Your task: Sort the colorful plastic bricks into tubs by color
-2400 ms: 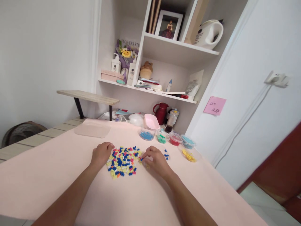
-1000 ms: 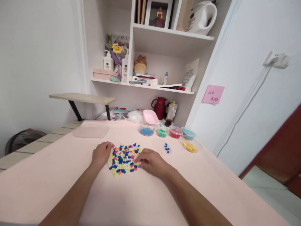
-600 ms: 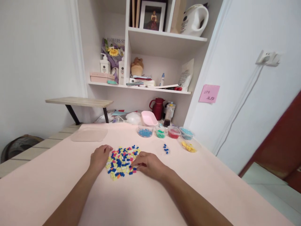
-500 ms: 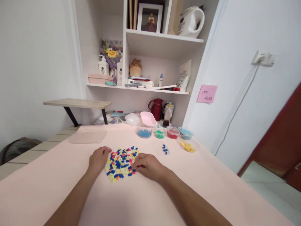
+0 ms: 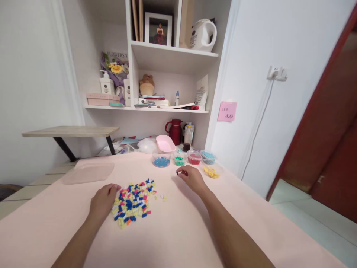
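A pile of small plastic building bricks (image 5: 132, 203) in blue, yellow, white, pink and orange lies on the pink tabletop. My left hand (image 5: 103, 201) rests along its left edge, fingers curled together; their tips and anything in them are hidden. Off to the right and farther back, my right hand (image 5: 192, 178) pinches a blue brick (image 5: 177, 173) between thumb and fingers, above the table. Several pale loose bricks (image 5: 164, 198) sit between the pile and that hand. The group of blue bricks seen earlier is covered by my right hand.
Clear tubs of blue pieces (image 5: 161, 161), green pieces (image 5: 179, 160), red pieces (image 5: 194, 158) and light-blue pieces (image 5: 208, 156) stand at the back. Yellow pieces (image 5: 211, 172) are beside my right hand. A clear lid (image 5: 89, 173) lies left; a pink basin (image 5: 166, 144) stands behind.
My right hand has moved from the pile's right edge away to the right and back, carrying a blue brick. A few pale bricks now lie apart from the pile. The view has shifted right.
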Demonstrator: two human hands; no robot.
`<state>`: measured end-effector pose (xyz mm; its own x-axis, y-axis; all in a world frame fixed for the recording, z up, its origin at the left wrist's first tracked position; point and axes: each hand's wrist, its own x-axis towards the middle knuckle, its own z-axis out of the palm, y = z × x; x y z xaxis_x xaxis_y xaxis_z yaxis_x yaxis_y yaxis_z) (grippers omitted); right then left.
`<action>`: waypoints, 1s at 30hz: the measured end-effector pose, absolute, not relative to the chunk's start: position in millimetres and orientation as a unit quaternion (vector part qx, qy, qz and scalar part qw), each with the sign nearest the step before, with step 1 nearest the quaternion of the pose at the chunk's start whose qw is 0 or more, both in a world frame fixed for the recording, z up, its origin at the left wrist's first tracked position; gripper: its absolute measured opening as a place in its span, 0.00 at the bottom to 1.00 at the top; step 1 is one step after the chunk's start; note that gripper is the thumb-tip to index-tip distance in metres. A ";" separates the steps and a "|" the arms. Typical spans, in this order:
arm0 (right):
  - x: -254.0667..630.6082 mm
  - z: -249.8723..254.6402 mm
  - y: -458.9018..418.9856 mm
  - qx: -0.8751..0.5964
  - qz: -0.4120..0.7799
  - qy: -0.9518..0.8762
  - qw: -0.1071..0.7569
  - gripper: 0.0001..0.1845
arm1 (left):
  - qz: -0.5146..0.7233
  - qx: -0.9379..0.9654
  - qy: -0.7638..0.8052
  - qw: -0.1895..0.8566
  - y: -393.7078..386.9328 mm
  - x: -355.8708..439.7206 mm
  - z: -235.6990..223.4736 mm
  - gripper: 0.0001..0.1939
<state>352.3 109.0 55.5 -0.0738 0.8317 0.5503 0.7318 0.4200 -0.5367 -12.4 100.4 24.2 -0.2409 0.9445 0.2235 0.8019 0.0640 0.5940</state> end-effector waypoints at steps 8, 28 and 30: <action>353.0 52.2 112.5 -0.532 0.058 -0.706 0.464 0.13 | 0.328 0.606 0.717 0.108 103.3 -13.5 20.8 0.19; 270.4 41.0 65.3 -0.319 0.096 -0.894 0.300 0.19 | 0.334 0.606 0.717 0.088 87.1 -3.7 27.2 0.18; 274.9 43.9 66.5 -0.344 0.111 -0.879 0.311 0.19 | 0.333 0.605 0.717 0.089 87.9 -3.8 26.7 0.17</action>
